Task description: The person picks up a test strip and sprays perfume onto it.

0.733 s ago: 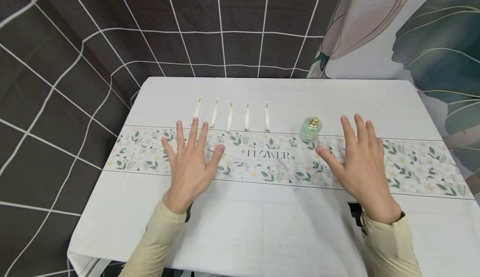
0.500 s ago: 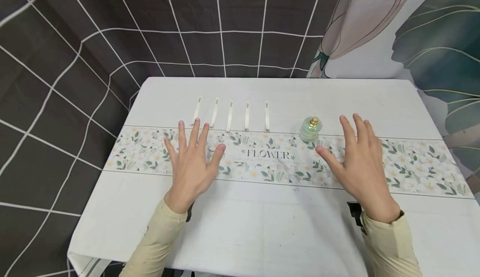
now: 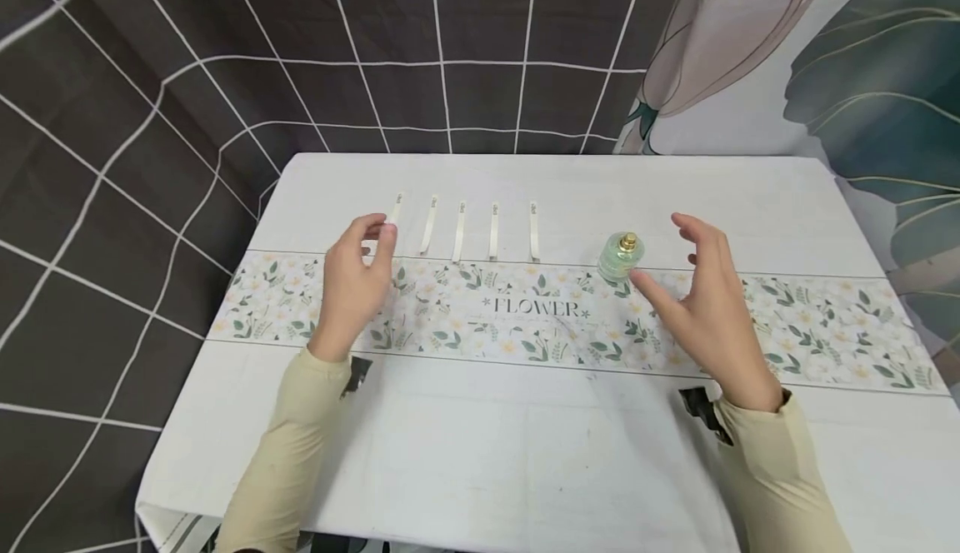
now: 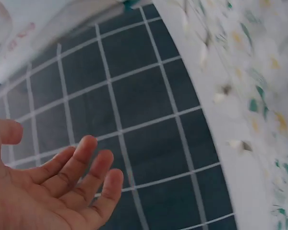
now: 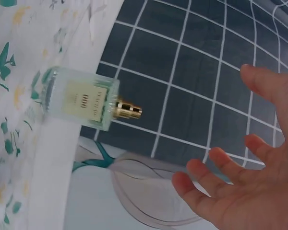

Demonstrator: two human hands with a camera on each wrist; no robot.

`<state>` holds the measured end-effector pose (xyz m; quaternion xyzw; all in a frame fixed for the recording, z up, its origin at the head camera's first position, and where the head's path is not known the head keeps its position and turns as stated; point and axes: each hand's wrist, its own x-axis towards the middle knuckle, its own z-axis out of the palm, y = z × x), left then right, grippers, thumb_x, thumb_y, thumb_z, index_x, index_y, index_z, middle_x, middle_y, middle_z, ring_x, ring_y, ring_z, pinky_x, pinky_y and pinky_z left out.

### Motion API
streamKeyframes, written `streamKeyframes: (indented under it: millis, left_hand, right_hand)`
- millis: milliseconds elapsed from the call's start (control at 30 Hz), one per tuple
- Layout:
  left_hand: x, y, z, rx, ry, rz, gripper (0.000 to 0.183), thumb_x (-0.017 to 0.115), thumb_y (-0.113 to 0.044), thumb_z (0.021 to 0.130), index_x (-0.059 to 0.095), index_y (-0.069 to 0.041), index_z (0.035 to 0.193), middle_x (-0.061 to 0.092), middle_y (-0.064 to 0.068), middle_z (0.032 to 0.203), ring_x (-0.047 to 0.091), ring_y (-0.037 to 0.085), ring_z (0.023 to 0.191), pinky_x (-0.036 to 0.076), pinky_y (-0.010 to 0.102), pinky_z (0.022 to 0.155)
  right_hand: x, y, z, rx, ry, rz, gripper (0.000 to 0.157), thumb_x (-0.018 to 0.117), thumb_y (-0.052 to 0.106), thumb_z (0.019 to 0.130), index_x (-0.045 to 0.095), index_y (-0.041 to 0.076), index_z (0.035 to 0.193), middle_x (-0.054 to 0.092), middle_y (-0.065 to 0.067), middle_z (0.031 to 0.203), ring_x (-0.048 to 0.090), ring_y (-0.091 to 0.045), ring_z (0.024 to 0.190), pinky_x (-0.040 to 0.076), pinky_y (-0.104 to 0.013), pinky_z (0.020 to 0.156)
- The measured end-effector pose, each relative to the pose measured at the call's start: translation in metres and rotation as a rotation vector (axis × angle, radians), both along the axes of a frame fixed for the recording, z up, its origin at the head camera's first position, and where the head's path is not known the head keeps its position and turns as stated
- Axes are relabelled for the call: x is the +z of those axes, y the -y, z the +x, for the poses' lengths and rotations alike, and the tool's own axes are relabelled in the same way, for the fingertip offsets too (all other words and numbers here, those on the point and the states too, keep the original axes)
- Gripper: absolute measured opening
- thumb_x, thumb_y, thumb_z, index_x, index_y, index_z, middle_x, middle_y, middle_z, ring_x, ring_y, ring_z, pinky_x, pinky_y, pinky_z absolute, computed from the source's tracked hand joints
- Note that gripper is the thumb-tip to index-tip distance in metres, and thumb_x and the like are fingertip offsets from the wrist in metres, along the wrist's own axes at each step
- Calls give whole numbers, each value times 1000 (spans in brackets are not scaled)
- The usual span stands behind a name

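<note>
A pale green glass perfume bottle (image 3: 618,260) with a gold spray neck stands upright on the right half of the table. In the right wrist view, the bottle (image 5: 74,96) shows a cream label. My right hand (image 3: 708,311) hovers just right of it, fingers bent and thumb spread, its thumb tip close to the glass in the head view. Several narrow white perfume test strips (image 3: 460,232) lie in a row left of centre. Beside the leftmost strip (image 3: 397,206) is my left hand (image 3: 354,282), partly covering it. The left wrist view shows its loosely bent fingers (image 4: 103,163) holding nothing.
A floral runner (image 3: 532,353) printed FLOWER crosses the white-covered table (image 3: 517,445). Dark grid-patterned cloth (image 3: 480,53) hangs behind and to the left. A leaf-patterned curtain (image 3: 885,95) hangs at the right.
My left hand has moved left and turned, its fingers bending near the leftmost strip. My right hand has shifted slightly and turned, its fingers bending. The bottle and strips have stayed put.
</note>
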<state>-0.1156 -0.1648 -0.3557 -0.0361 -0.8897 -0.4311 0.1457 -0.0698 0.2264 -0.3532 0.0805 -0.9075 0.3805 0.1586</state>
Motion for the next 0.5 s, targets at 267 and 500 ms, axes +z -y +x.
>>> streamKeyframes:
  millis: [267, 500]
  left_hand:
    - [-20, 24, -41, 112, 71, -13, 49, 46, -37, 108, 62, 5, 129, 68, 21, 113, 63, 35, 106, 48, 48, 93]
    - [-39, 35, -62, 173, 260, -137, 54, 43, -44, 107, 61, 1, 130, 67, 18, 112, 64, 31, 91, 49, 41, 77]
  right_hand:
    - [-17, 0, -22, 1, 47, -48, 71, 77, 8, 91, 37, -2, 148, 44, -24, 147, 46, -40, 131, 40, -56, 104]
    - [-36, -3, -38, 19, 120, -24, 69, 75, 14, 93, 35, -2, 147, 40, -27, 147, 43, -46, 129, 39, -59, 98]
